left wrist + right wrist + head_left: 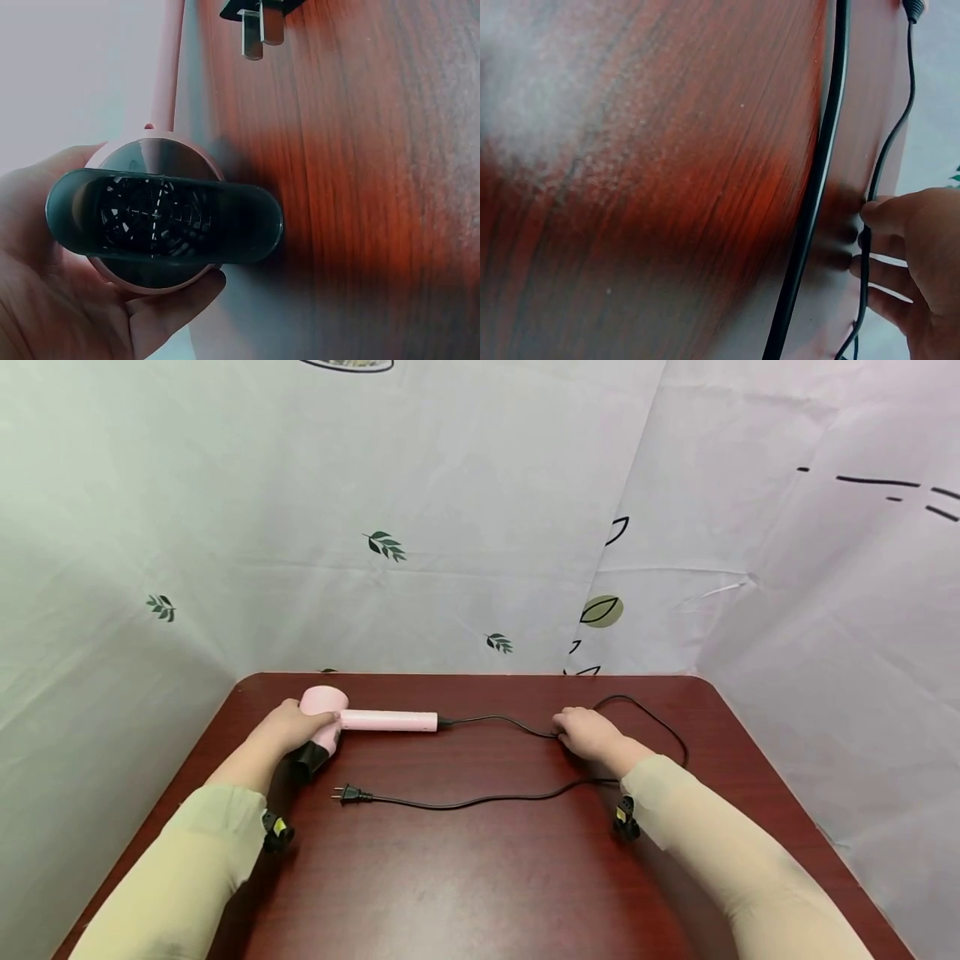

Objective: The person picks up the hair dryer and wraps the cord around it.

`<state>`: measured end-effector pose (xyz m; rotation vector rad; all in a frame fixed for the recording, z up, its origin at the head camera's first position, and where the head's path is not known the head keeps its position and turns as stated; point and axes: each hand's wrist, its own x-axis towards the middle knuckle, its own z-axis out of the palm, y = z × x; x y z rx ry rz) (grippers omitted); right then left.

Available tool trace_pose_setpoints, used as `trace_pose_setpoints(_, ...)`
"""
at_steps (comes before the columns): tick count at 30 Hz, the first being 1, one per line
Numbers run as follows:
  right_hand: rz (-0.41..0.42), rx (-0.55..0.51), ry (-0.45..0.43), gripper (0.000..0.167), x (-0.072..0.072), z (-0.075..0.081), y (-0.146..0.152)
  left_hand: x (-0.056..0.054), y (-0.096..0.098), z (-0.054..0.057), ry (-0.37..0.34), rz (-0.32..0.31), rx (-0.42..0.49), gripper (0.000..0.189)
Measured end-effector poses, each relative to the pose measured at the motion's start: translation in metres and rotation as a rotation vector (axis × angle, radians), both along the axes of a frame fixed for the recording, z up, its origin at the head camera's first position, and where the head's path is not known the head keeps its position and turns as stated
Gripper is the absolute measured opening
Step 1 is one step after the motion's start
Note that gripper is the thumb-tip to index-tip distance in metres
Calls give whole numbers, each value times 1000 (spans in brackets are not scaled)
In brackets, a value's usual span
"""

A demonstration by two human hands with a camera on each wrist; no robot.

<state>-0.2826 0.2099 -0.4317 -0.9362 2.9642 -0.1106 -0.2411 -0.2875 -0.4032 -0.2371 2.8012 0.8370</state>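
Note:
A pink hair dryer (386, 720) lies on the table at the left, its handle pointing right. My left hand (291, 727) grips its round head, thumb and fingers on opposite sides in the left wrist view. The flat black nozzle (165, 255) faces that camera and points toward me in the head view. From the handle's end a black power cord (495, 717) runs right to my right hand (592, 737). The thumb and fingertips of that hand pinch the cord in the right wrist view. Beyond it the cord loops back to a two-pin plug (349, 794), lying nearer to me.
The reddish-brown wooden table (450, 885) has rounded far corners. A pale cloth (465, 485) printed with leaves hangs behind it and along both sides. The cord's far loop (678, 739) curves near the right side of the table.

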Motion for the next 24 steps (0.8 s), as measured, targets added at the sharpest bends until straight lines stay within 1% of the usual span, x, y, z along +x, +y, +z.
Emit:
trace_pose_setpoints(4,-20,9,49,2,1,-1,-1,5,0,-1,17,28,1,98)
trace_pose_setpoints(7,-44,0,108,3,1,0,-3,8,0,-2,40,69,14,100)
trace_pose_setpoints(9,-58,-25,143,5,1,1,-4,10,0,-2,58,96,25,102)
trace_pose_setpoints(12,-71,-79,188,3,2,3,-4,13,-1,0,81,135,42,108)
trace_pose_setpoints(16,-72,-152,243,11,5,8,-5,18,0,3,126,173,72,110)
trace_pose_setpoints(20,-63,-231,299,15,12,17,-7,24,2,7,177,192,102,107)
trace_pose_setpoints(24,-28,-284,340,18,21,26,-8,31,6,12,208,197,123,106)
